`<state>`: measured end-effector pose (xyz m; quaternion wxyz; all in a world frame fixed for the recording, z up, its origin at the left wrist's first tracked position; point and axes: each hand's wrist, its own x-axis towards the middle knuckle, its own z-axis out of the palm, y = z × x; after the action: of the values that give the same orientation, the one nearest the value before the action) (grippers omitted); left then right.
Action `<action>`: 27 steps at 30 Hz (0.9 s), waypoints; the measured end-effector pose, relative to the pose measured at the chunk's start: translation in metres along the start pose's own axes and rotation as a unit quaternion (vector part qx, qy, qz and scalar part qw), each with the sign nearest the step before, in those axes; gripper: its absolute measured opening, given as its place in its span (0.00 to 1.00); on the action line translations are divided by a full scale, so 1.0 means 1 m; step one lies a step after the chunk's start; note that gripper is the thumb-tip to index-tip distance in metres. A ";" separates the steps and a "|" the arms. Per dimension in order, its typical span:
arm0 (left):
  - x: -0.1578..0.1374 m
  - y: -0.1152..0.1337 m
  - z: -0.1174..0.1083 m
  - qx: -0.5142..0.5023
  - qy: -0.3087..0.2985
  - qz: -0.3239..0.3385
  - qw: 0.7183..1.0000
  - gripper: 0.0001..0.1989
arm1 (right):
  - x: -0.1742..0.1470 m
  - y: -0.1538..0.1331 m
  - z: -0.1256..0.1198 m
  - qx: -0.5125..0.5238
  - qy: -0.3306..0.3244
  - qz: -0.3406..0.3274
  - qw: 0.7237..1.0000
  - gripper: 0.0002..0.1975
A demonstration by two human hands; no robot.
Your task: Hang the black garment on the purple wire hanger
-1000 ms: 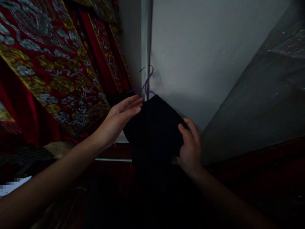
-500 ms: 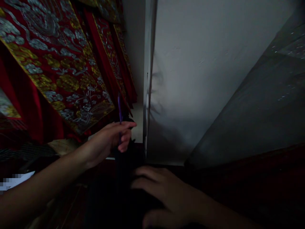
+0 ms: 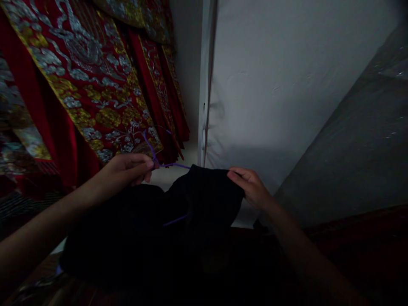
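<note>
Pinching the neck of the purple hanger [image 3: 174, 164] between thumb and bent fingers, the left hand [image 3: 129, 169] sits just left of it, closed fairly tight with only a small gap in the curl. The right hand [image 3: 251, 187], to the hanger's right, has its thumb pressed flat over the upper edge of the dark garment [image 3: 212, 193], fingers mostly hidden behind the cloth. That garment hangs below and to the right of the hanger, which enters it at a raised corner; a short purple length also shows lower down, against the dark folds. Whether the hanger's left arm is inside the cloth, I cannot tell. The cloth could slide off if the right thumb let go while the hanger tilted, since the weight seems to pull downward. The hook could also snag the embroidered hanging [image 3: 105, 97], because it overlaps that red, gold and silver cloth in this view; contact is unclear. The hanging fills the space left of and above the hanger, limiting room on that side. Above and right of the hanger stand a narrow upright strip [image 3: 207, 72] and a pale wall [image 3: 270, 85], with shiny clear sheeting [image 3: 353, 140] farther right. Below the hanger, darkness hides most details.
</note>
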<state>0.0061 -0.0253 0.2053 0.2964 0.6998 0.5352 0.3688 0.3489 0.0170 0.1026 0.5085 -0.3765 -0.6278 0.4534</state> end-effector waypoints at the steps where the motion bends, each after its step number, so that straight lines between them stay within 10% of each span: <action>1: 0.007 -0.006 -0.001 0.012 0.026 0.041 0.999 0.17 | 0.007 -0.006 -0.005 0.029 0.049 0.001 0.998 0.18; 6: 0.027 -0.026 -0.006 0.177 0.181 0.265 0.931 0.13 | 0.053 -0.035 -0.030 0.103 0.200 -0.032 0.974 0.19; 9: 0.027 -0.037 0.002 0.256 0.158 0.326 0.896 0.10 | 0.063 -0.039 -0.037 0.108 0.244 -0.067 0.961 0.20; 17: 0.031 -0.068 0.046 0.283 0.165 0.302 0.895 0.11 | 0.061 -0.038 -0.027 0.105 0.257 -0.096 0.956 0.21; 27: 0.047 -0.069 0.134 0.048 0.193 0.196 0.960 0.16 | 0.046 -0.017 -0.057 0.139 0.328 -0.131 0.925 0.20</action>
<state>0.0883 0.0349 0.0852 0.0754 0.7197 0.4518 0.5217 0.3954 0.0651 0.1364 0.7879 -0.3442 -0.4006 0.3166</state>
